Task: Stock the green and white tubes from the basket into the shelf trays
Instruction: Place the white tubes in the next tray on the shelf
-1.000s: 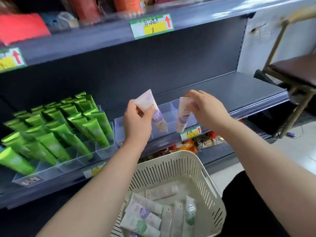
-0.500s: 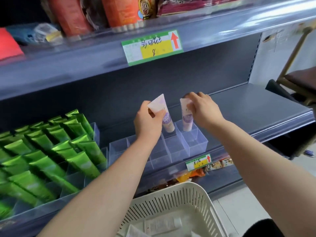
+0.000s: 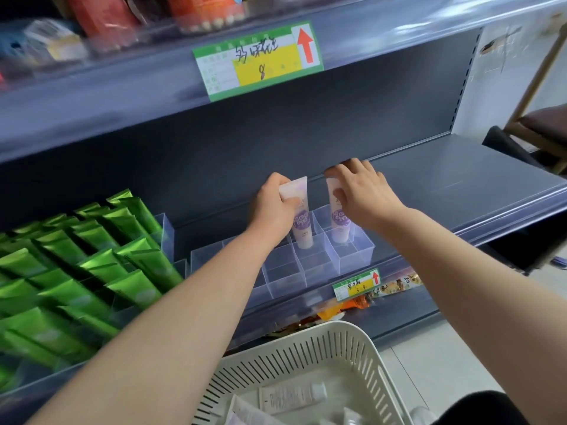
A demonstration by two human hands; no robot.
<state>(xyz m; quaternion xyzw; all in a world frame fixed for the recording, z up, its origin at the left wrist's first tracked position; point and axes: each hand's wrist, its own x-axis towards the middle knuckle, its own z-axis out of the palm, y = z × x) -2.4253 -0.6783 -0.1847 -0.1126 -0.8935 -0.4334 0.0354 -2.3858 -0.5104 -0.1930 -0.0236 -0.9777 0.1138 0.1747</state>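
left hand (image 3: 274,207) is pinching a white tube (image 3: 302,223) with a purple label near its crimped top, cap end down in a compartment of the clear tray (image 3: 310,266) on the shelf (image 3: 460,179). right hand (image 3: 365,194) grips a second white tube (image 3: 339,220) the same way, one compartment over. green tubes (image 3: 92,265) fill the trays to the left. basket (image 3: 306,329) sits below with spare tubes (image 3: 291,397) inside.

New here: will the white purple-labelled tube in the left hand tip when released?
Probably leans, not falls: the white purple-labelled tube sits in a clear plastic tray cell. Likely light: the left hand pinches its end.
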